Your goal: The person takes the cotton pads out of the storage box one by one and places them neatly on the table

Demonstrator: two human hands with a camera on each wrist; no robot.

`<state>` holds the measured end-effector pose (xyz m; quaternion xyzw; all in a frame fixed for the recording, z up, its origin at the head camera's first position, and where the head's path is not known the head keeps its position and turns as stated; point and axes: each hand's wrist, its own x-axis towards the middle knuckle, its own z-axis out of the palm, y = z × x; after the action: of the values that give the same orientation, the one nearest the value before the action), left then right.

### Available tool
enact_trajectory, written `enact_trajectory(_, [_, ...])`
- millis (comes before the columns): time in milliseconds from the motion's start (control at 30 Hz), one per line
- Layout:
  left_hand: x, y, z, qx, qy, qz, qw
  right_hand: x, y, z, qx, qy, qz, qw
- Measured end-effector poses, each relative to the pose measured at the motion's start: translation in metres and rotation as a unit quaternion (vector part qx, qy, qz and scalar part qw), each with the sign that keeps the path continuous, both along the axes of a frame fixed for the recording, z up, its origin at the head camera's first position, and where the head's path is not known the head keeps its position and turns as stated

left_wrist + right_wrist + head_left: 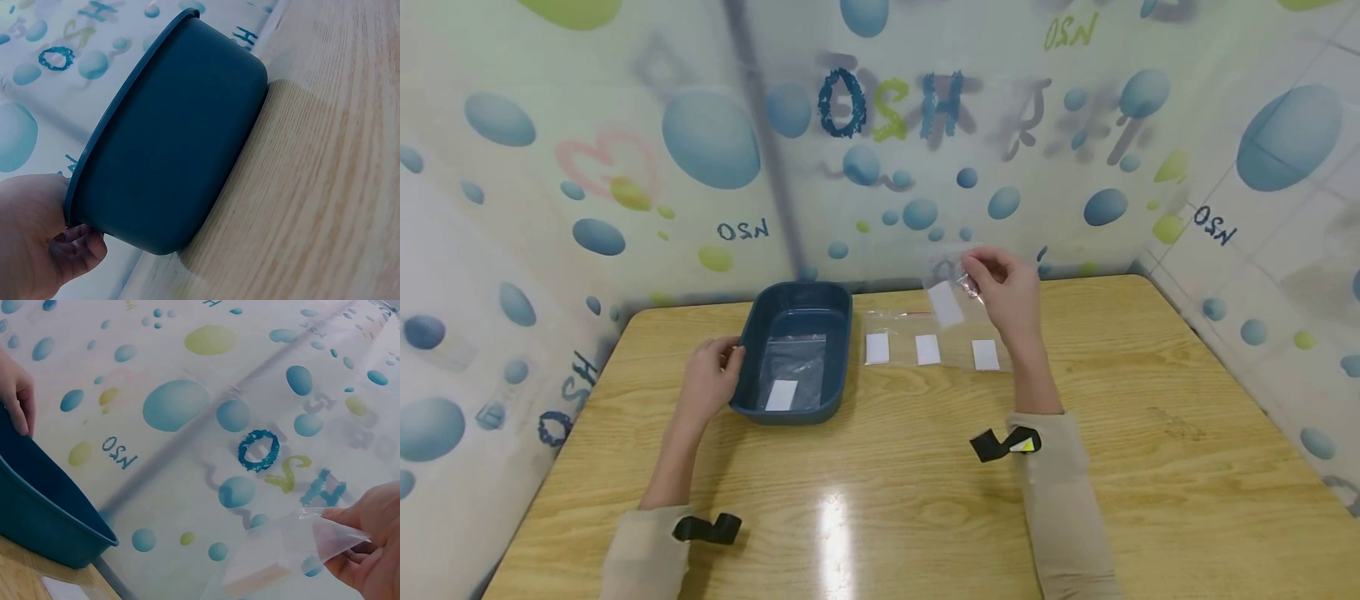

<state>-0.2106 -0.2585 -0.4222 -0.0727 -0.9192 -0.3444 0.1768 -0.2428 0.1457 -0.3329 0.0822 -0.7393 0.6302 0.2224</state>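
Note:
My left hand (709, 375) grips the near-left rim of a dark blue plastic basin (743, 379), its fingers curled at the edge. Inside the basin lies a clear zip bag (796, 360) with a white label. In the left wrist view the basin (162, 137) stands on the table, my left hand (37, 237) at its rim. My right hand (1011, 300) pinches the top corner of another clear plastic bag (946, 304), raised above the table. This bag (269, 556) hangs from thumb and fingers of the right hand (375, 544) and bears a white label.
Right of the basin, several clear bags with white labels (928, 350) lie in a row on the wooden table (910, 467). A curtain printed with bubbles and letters (917, 167) hangs behind the table and along both sides.

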Motion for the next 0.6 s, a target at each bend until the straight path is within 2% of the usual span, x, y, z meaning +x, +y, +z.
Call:
enact_trajectory(367, [0.000, 0.000, 0.000, -0.002, 0.006, -0.001, 1.0000, -0.002, 0.031, -0.002, -0.026, -0.040, -0.032, 0.998])
enact_trajectory(600, [0.000, 0.000, 0.000, 0.000, 0.003, -0.001, 1.0000, -0.004, 0.048, -0.003, -0.072, -0.051, -0.033, 0.996])
